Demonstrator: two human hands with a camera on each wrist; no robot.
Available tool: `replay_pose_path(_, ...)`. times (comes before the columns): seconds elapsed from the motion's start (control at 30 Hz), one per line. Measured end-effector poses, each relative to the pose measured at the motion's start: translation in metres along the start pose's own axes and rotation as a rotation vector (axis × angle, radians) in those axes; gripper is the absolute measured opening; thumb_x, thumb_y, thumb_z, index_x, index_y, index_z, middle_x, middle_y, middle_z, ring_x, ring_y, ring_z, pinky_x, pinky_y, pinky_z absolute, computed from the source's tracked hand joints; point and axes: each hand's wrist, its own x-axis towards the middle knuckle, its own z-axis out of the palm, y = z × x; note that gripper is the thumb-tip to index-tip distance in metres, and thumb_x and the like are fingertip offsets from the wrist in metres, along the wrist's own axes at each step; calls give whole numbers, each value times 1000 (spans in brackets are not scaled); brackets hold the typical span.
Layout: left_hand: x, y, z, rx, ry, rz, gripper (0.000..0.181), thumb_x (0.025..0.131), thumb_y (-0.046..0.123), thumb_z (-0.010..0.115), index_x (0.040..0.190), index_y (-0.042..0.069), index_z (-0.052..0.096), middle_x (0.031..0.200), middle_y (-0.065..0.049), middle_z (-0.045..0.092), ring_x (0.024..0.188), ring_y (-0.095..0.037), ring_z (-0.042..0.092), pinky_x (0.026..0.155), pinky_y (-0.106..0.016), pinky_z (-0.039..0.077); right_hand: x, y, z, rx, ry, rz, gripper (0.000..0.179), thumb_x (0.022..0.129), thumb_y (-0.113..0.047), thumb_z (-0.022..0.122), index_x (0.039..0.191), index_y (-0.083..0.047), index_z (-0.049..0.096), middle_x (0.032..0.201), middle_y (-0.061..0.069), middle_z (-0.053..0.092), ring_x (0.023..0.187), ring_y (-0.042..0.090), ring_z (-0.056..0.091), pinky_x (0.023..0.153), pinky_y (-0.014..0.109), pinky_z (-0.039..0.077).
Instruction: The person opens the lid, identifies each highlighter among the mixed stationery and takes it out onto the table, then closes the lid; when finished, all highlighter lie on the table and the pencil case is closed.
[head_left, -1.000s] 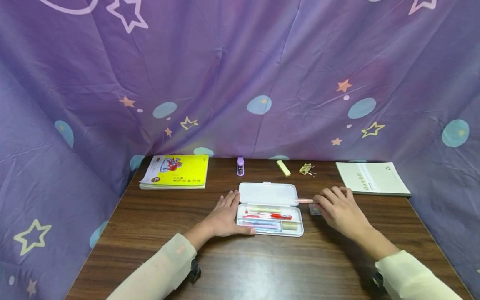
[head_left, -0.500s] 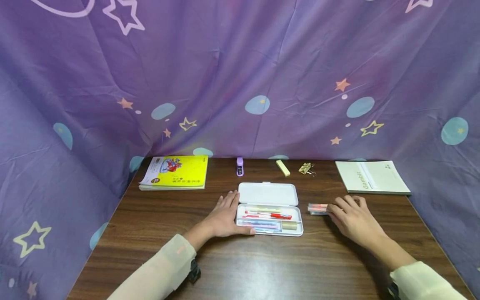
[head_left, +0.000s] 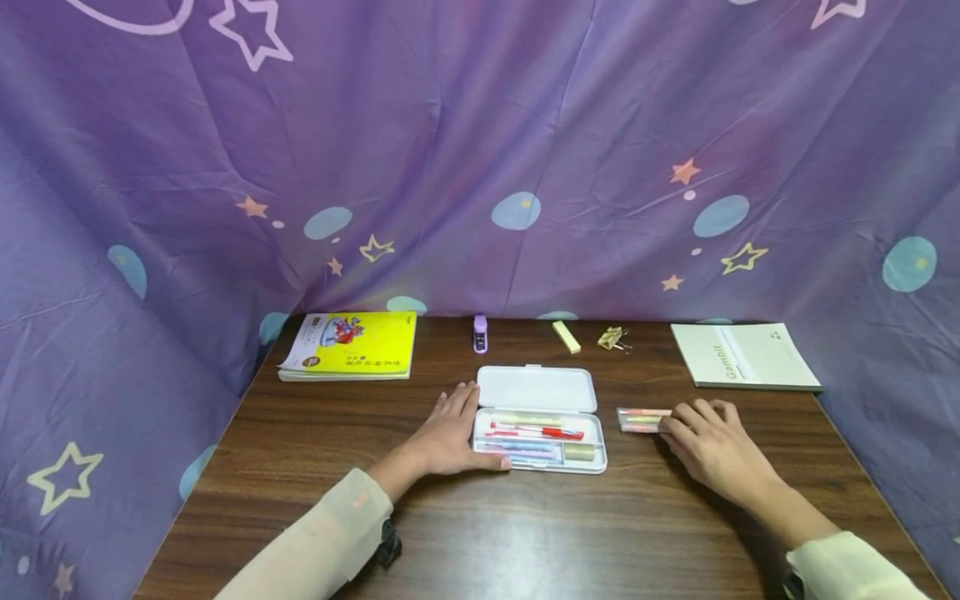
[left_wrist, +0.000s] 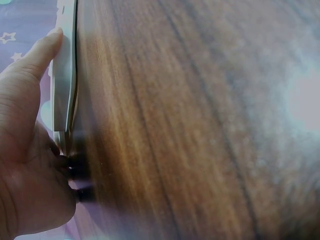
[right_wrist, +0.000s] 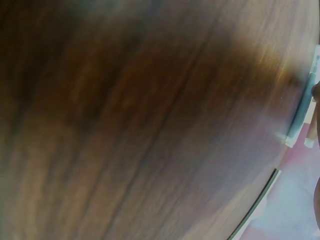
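The left hand (head_left: 447,433) rests against the left end of an open white pencil case (head_left: 536,388), its thumb along the front edge and its fingers beside the hinge. Inside the case lie a red pen (head_left: 562,433), a yellowish pen and several pale blue and pink items. To the right, the right hand (head_left: 712,450) grips the right end of a small clear pack of pens (head_left: 640,421) with pink, yellow and orange colours. Its fingertips are partly hidden. In the right wrist view, only the edge of the pack (right_wrist: 302,107) and slivers of the hand show.
Along the back of the wooden table (head_left: 517,533) stand a yellow book (head_left: 375,343), a purple stapler (head_left: 481,335), a pale yellow block (head_left: 566,337), gold binder clips (head_left: 611,337) and a cream notebook (head_left: 742,354). A purple star-patterned curtain (head_left: 450,167) hangs behind.
The right hand has moved right and down from beside the case lid, bringing a pink pen to the clear pack. More pen colours show there now. The left hand has stayed put.
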Motion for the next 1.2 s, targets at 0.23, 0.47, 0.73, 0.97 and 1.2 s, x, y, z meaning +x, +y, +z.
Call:
replay_pose_path(0.23, 1, -1, 2, 8, 8, 2, 141, 86, 86, 72, 178, 3, 5, 187, -18, 5, 176, -33, 4, 144, -51, 5, -3, -2, 0, 7, -7, 3, 52, 121, -41, 34, 102, -11, 72, 99, 6, 68, 90, 33, 61, 88, 66, 47)
replay_pose_path(0.47, 2, -2, 4, 10, 8, 5, 141, 86, 87, 72, 178, 3, 5, 187, -19, 5, 176, -33, 4, 144, -51, 5, -5, -3, 2, -2, -19, 3, 51, 119, -40, 35, 102, -11, 72, 100, 7, 67, 90, 34, 61, 87, 67, 46)
replay_pose_path(0.73, 2, -2, 4, 11, 7, 8, 141, 86, 87, 71, 177, 2, 5, 187, -19, 5, 176, -33, 4, 144, -52, 5, -5, -3, 1, 0, -18, 2, 54, 120, -42, 33, 101, -10, 73, 98, 6, 66, 90, 34, 61, 87, 66, 46)
replay_pose_path(0.97, 1, -2, 3, 1, 8, 7, 141, 86, 87, 71, 178, 3, 4, 187, -18, 4, 176, -32, 3, 144, -52, 4, -4, -2, 0, -6, -13, 6, 55, 121, -42, 33, 101, -9, 73, 97, 6, 66, 90, 34, 61, 88, 66, 46)
replay_pose_path(1.2, 1, -4, 4, 0, 9, 4, 141, 86, 87, 71, 178, 3, 5, 187, -18, 4, 176, -32, 3, 144, -51, 5, -4, -2, 1, -3, -6, 10, 57, 121, -44, 34, 101, -8, 74, 97, 6, 67, 90, 34, 60, 88, 65, 45)
